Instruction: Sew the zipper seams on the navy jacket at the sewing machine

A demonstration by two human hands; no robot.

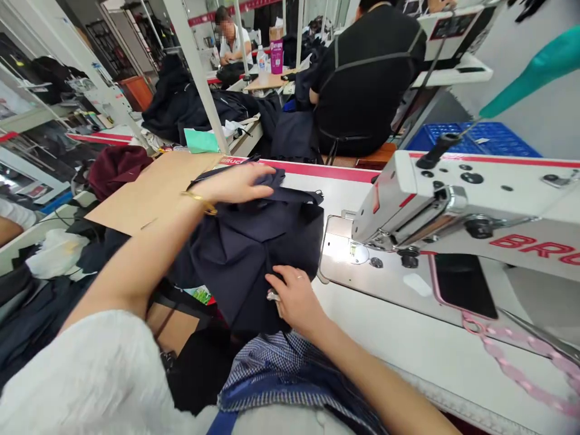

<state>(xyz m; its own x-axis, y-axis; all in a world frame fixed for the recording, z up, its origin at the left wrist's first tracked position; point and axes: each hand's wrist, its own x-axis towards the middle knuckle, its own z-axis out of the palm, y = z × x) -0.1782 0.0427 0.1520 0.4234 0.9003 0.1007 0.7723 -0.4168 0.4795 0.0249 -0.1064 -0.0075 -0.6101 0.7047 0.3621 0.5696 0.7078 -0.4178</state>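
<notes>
Dark navy fabric (254,241) lies folded and creased on the left of the sewing table, its lower part hanging over the front edge. My left hand (244,183) is over its far edge, fingers stretched and thumb apart, holding nothing. On the near right of the cloth rests my right hand (296,299), its fingers bent. A small silver-coloured metal tool (273,296) pokes out beneath those fingers; most of it is hidden in the palm. To the right of the fabric, the sewing machine (408,205) has its needle area lit, apart from the cloth.
A pink-edged phone (464,285) with a pink bead strap (512,362) and metal scissors (544,338) lie right. Brown cardboard (154,187) and maroon cloth (118,169) are left. A teal-handled tool (530,72) stands on the machine. Two co-workers sit beyond.
</notes>
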